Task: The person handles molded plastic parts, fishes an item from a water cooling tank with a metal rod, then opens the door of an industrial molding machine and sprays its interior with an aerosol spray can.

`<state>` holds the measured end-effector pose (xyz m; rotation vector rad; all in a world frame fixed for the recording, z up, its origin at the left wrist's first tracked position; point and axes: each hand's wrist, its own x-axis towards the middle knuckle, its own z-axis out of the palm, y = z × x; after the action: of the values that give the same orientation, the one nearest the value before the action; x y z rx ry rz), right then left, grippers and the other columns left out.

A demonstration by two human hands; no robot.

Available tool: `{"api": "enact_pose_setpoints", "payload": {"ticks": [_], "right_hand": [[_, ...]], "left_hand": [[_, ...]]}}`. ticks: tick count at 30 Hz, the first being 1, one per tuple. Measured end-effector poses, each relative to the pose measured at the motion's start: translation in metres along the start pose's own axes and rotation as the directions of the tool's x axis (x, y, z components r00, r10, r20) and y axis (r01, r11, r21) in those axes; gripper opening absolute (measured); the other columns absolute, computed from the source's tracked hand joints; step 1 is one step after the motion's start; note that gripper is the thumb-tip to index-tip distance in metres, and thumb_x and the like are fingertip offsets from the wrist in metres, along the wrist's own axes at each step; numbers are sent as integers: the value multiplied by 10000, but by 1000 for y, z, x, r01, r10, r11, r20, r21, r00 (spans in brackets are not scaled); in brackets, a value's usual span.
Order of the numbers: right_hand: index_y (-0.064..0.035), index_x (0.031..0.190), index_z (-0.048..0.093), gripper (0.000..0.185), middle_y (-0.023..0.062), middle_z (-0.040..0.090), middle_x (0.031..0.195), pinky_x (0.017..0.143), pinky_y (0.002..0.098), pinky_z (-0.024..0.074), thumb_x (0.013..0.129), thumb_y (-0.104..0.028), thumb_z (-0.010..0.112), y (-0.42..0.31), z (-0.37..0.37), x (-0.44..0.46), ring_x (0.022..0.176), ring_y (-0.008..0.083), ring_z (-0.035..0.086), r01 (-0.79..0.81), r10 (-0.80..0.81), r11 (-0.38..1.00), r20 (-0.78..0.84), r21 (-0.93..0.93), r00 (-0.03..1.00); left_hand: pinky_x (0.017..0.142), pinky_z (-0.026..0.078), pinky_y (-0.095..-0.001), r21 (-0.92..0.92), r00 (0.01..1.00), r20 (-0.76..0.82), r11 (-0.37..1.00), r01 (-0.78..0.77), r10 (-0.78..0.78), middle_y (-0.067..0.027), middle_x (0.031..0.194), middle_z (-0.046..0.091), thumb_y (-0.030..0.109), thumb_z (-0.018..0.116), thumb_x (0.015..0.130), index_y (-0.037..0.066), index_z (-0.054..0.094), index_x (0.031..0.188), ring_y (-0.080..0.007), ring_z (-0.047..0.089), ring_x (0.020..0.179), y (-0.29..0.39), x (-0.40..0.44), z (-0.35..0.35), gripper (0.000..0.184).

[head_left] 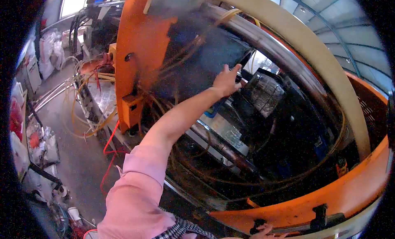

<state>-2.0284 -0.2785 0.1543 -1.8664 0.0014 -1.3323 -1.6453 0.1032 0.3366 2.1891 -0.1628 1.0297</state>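
Head view: with left hand (226, 82) stretched inside orange machine (142, 37), just beside the grimy metal block (265, 94), and with right hand (267, 232) near black handle (258, 225), perhaps for balance, without possibility to tell either grip as clenched or released.

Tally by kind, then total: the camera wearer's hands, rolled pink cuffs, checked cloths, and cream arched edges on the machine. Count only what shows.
Hands: 2 (left hand, right hand partly cut off)
Rolled pink cuff: 1
Checked cloth: 1
Cream arched edge: 1
Total: 5
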Motion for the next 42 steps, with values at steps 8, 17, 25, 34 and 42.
{"api": "enact_pose_setpoints", "payload": {"ticks": [8, 17, 25, 34, 42], "right_hand": [[-106, 1437, -15, 787, 140, 533, 704, 485, 335, 453, 911, -233, 556, -20, 6, 7, 450, 184, 464, 72, -81, 988, -62, -135, 995], [-114, 1436, -45, 791, 141, 525, 730, 530, 326, 453, 918, -224, 543, -19, 2, -1, 475, 180, 470, -26, 14, 968, -49, -250, 999], [-161, 1447, -72, 798, 152, 550, 783, 508, 341, 455, 923, -216, 528, -20, 7, -4, 508, 201, 473, -157, 156, 987, -31, -45, 987], [-149, 1446, 55, 672, 126, 518, 825, 449, 273, 437, 935, -168, 492, -27, 19, -5, 518, 160, 458, -161, 155, 987, -128, -32, 979], [-177, 1448, 33, 668, 131, 532, 877, 472, 267, 442, 936, -102, 455, -4, 16, -18, 511, 150, 460, -28, 36, 995, -78, 99, 996]], "left_hand": [[856, 460, -496, -82, 984, 160, 994, -67, 80, -265, 1113, 449, 267, 706, 724, 185, 340, 1287, -465, 542, 979, 1, 8, -5, 676], [847, 468, -487, -10, 991, 133, 1000, -19, 20, -260, 1108, 445, 255, 701, 723, 188, 342, 1290, -454, 544, 980, -3, 0, -14, 675], [794, 495, -460, 73, 996, 50, 994, -81, 77, -252, 1095, 436, 260, 681, 740, 177, 383, 1301, -435, 574, 894, -1, -4, -7, 641], [814, 483, -469, 54, 991, 129, 998, -30, 23, -255, 1143, 428, 249, 690, 735, 172, 368, 1328, -432, 554, 957, 11, -5, -12, 680], [818, 478, -485, 194, 993, 110, 981, 15, -37, -272, 1119, 440, 297, 686, 735, 205, 353, 1327, -446, 559, 958, 19, -14, -8, 686]]}}
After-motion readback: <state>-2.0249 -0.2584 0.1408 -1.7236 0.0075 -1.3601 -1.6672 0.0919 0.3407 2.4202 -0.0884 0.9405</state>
